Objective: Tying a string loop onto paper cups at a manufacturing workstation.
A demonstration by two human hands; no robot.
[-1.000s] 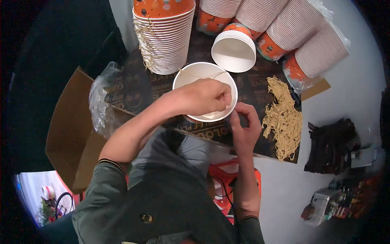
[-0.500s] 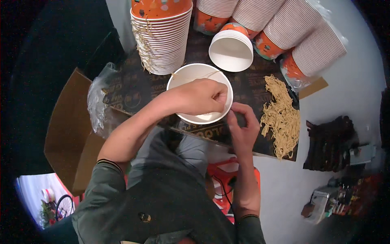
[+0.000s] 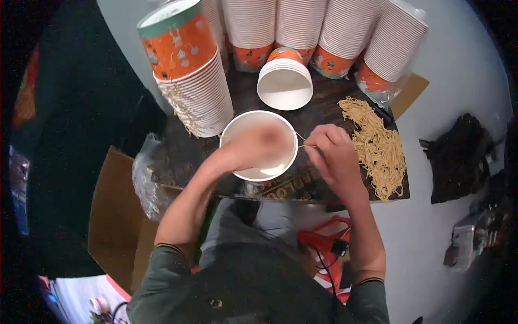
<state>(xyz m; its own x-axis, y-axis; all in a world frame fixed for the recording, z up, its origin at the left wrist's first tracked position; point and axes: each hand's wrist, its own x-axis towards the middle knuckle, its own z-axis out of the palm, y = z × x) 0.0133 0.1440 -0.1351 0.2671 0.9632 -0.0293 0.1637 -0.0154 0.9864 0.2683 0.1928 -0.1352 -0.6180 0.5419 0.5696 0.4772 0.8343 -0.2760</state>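
An open white paper bucket (image 3: 249,117) sits near the table's front edge. My left hand (image 3: 256,144) reaches over its mouth from the left, its fingers smeared by motion. Just right of the rim, my right hand (image 3: 335,156) pinches a thin tan string (image 3: 300,136) that runs to the bucket's edge. A loose heap of the same tan strings (image 3: 377,148) lies to the right of that hand. Left of the bucket stands a tall nested stack of paper buckets (image 3: 202,100), upside down, with tan strings hanging along its rims.
A short stack of white buckets (image 3: 286,89) lies tipped behind the bucket. Several tall wrapped bucket stacks (image 3: 348,32) line the back of the dark table (image 3: 318,186). A cardboard box (image 3: 116,216) and clear plastic wrap (image 3: 148,181) are at the left.
My right hand has moved right, off the rim, drawing a tan string out from the bucket. My left hand stays over the bucket. The whole view has shifted.
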